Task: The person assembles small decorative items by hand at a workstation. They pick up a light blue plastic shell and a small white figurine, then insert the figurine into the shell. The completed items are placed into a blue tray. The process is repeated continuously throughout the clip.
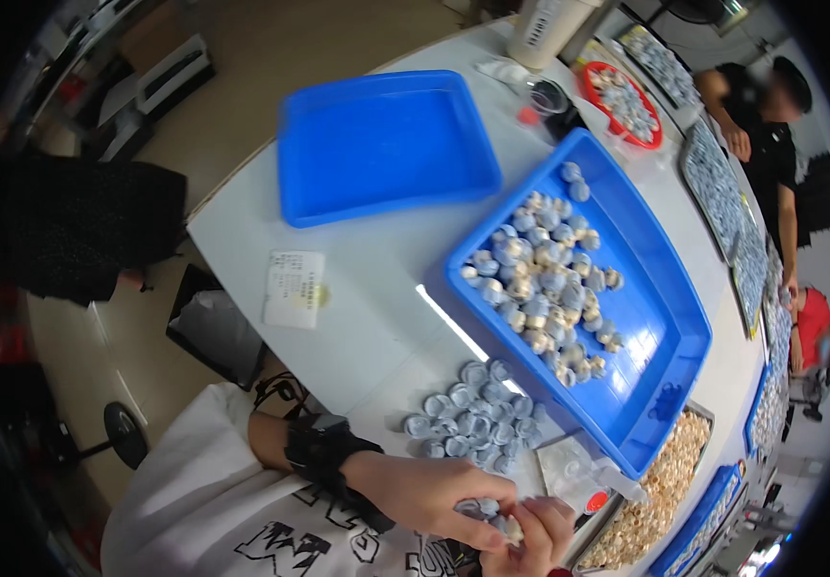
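My left hand (pixel 434 495), with a black band on its wrist, is closed round a few small blue-grey cup-shaped pieces (pixel 477 507). Against its fingertips, my right hand (pixel 542 539) pinches a small cream piece (pixel 513 531), partly hidden by the fingers. Both hands meet at the near table edge. Just beyond them lies a loose cluster of blue-grey cups (pixel 472 413) on the white table. Farther right, a deep blue tray (pixel 660 385) holds a heap of rounded pieces (pixel 549 279) in blue-grey and cream.
Another blue tray (pixel 386 144) sits at the far left, near a paper slip (pixel 295 288). By my right hand are a clear plastic bottle (pixel 578 471) and a tray of tan pieces (pixel 650 495). A red basket (pixel 617 101) stands far back; people work on the right.
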Motion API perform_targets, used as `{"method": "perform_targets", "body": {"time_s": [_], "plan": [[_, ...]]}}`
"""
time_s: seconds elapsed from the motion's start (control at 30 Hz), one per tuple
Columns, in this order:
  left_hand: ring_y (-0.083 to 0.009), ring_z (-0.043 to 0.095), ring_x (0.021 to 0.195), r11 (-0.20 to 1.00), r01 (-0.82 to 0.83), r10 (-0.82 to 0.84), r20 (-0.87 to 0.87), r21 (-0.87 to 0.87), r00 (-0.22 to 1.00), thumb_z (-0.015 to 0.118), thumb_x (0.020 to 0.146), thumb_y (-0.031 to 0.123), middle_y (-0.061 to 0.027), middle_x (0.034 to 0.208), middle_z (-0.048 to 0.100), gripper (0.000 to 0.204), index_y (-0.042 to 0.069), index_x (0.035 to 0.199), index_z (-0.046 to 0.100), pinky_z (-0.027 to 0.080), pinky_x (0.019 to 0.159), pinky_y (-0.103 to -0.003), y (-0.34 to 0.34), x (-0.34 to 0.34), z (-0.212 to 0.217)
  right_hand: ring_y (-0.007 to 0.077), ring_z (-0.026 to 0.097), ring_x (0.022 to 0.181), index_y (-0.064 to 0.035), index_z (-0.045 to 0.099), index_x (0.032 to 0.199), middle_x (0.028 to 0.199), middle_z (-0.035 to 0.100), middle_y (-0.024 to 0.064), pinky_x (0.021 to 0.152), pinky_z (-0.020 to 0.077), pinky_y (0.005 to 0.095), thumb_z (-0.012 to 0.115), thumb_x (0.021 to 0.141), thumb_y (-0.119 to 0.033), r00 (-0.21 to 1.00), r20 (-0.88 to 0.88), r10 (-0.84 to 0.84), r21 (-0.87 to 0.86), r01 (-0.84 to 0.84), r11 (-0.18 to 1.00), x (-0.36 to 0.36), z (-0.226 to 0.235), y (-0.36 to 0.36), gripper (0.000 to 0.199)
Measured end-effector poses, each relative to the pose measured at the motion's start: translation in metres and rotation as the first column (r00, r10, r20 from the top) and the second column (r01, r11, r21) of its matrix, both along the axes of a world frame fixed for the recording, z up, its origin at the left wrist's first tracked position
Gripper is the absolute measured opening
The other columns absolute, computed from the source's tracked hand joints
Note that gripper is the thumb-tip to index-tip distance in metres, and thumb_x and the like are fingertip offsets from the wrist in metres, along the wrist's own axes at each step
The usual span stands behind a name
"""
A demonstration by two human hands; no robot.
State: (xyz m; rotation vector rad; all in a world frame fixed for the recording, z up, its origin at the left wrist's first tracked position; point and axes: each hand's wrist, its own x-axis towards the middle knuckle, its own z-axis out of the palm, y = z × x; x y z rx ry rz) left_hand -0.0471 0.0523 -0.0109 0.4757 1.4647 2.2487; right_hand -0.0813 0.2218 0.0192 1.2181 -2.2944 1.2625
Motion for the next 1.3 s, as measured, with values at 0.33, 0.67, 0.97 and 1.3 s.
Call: {"method": "perform_targets", "body": {"time_s": [0.33, 0.67, 0.97, 1.3], "plan": [[-0.0066, 0.041, 0.054, 0.946, -0.313, 0.243, 0.455, 0.083, 0.857, 0.038, 0.095, 0.031, -0.0016, 0.068, 0.045, 0.045, -0.003, 0.125, 0.038, 0.035, 0.048, -0.02, -0.03, -0.05, 0.031, 0.0276, 0.059, 0.079, 0.0045, 0.036, 0.127, 0.112, 0.048, 0.0204, 0.071, 0.0477, 0.036, 0.061, 0.078, -0.044, 0.946, 0.295, -0.138, -0.04, 0.156, 0.987, 0.011, -0.029, 0.029, 0.074], [-0.0129, 0.043, 0.047, 0.906, -0.287, 0.07, 0.559, 0.311, 0.826, 0.038, 0.088, 0.027, -0.0089, 0.063, 0.049, 0.037, -0.007, 0.101, 0.048, 0.036, 0.044, -0.024, -0.015, -0.019, 0.011, 0.0233, 0.058, 0.066, -0.0043, 0.058, 0.106, 0.085, 0.059, 0.0111, 0.056, 0.0462, 0.0294, 0.069, 0.07, -0.004, 0.818, 0.408, -0.406, 0.399, 0.24, 0.885, 0.007, -0.027, 0.029, 0.037], [-0.0129, 0.047, 0.055, 0.959, -0.197, 0.08, 0.471, 0.204, 0.879, 0.044, 0.09, 0.03, -0.014, 0.075, 0.054, 0.034, -0.001, 0.105, 0.046, 0.037, 0.046, -0.023, -0.013, -0.008, 0.005, 0.0127, 0.054, 0.061, 0.0018, 0.058, 0.083, 0.07, 0.058, 0.007, 0.056, 0.0437, 0.0254, 0.06, 0.081, -0.009, 0.371, 0.213, -0.904, 0.02, 0.923, 0.384, -0.021, 0.014, 0.147, 0.011], [-0.0232, 0.058, 0.063, 0.914, -0.293, 0.064, 0.614, 0.279, 0.786, 0.044, 0.089, 0.021, -0.0211, 0.081, 0.056, 0.029, -0.002, 0.106, 0.041, 0.045, 0.045, -0.027, -0.004, -0.016, 0.002, 0.0307, 0.05, 0.087, -0.0071, 0.056, 0.109, 0.093, 0.051, 0.0132, 0.074, 0.0431, 0.0386, 0.067, 0.072, -0.014, 0.61, -0.395, -0.687, 0.657, 0.71, 0.252, -0.108, -0.002, 0.207, 0.039]]}}
